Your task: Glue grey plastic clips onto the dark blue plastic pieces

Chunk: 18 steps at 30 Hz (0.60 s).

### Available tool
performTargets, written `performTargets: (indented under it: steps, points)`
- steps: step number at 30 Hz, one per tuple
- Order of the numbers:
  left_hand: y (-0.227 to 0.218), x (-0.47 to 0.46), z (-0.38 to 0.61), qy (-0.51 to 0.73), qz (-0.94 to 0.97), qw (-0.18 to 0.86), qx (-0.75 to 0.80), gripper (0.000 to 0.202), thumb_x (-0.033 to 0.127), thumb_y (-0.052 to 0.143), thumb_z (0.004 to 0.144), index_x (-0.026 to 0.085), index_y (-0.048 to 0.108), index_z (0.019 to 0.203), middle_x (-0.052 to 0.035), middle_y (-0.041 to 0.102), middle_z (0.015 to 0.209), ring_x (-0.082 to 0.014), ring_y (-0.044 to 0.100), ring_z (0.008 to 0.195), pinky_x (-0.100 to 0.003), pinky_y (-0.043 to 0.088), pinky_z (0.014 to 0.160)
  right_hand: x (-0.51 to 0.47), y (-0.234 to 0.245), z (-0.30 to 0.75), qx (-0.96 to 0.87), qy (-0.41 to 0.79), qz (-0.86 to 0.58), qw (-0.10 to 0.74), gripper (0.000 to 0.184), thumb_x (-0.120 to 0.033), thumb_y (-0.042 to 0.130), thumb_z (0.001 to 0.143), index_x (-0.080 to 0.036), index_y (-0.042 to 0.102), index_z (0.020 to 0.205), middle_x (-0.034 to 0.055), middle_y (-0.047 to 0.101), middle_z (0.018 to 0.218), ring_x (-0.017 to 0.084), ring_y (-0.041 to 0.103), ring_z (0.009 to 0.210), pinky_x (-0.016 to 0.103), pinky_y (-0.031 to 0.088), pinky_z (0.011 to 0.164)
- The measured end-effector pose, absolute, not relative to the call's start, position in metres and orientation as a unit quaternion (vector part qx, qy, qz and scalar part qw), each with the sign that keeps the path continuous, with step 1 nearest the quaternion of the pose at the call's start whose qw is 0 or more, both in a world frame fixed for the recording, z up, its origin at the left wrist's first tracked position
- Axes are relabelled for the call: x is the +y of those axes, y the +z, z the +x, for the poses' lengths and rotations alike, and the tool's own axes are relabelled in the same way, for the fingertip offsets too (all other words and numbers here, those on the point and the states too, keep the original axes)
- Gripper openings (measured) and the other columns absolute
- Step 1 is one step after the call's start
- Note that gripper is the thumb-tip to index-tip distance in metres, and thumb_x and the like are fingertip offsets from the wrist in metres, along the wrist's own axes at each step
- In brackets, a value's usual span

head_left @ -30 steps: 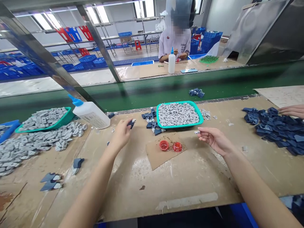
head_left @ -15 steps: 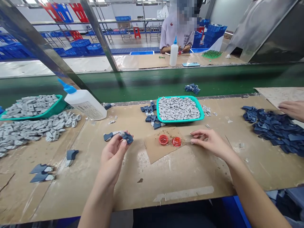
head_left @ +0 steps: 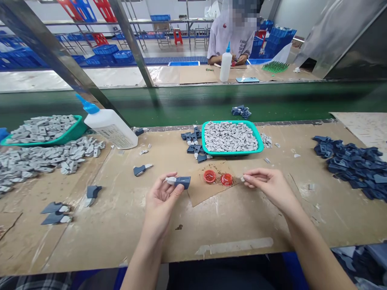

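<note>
Over cardboard [head_left: 236, 225], navy piece [head_left: 184, 182]; crates [head_left: 105, 49] beyond.

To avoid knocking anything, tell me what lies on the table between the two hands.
In the head view, two small red cups rest on a cardboard piece between the left hand and right hand.

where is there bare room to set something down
Free: the tabletop nearer than the small cardboard piece, bar a stain and tape strip; also just in front of the navy pile. Crowded: back left, with grey parts, and beside the middle green tray.
</note>
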State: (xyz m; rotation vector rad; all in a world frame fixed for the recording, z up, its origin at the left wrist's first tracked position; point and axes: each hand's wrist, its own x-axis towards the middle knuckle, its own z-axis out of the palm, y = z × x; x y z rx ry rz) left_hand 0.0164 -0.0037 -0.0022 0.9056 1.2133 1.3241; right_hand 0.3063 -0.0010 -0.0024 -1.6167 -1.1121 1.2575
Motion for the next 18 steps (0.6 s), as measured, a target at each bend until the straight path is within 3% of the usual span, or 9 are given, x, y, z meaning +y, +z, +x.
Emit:
performTargets:
  steps: [7,18]
  points:
    - [-0.008,-0.01,0.025,0.57,0.402,0.498,0.515,0.033,0.024,0.081,0.067,0.021,0.069,0.098,-0.0034,0.07,0.096,-0.0166,0.066,0.093,-0.024,0.053,0.084,0.003,-0.009,0.279,-0.409,0.517,-0.62,0.426,0.041,-0.052,0.08,0.063,-0.015,0.071,0.079,0.0092,0.073,0.072,0.016,0.063,0.056,0.028,0.05,0.054]
    - [-0.007,-0.018,0.032,0.569,0.39,0.504,0.52,0.031,0.024,0.078,0.071,0.023,0.072,0.101,-0.0022,0.071,0.095,-0.0153,0.066,0.093,-0.024,0.053,0.086,0.007,-0.016,0.273,-0.415,0.518,-0.617,0.423,0.039,-0.051,0.08,0.062,-0.017,0.069,0.076,0.0066,0.07,0.067,0.016,0.061,0.056,0.028,0.048,0.053]
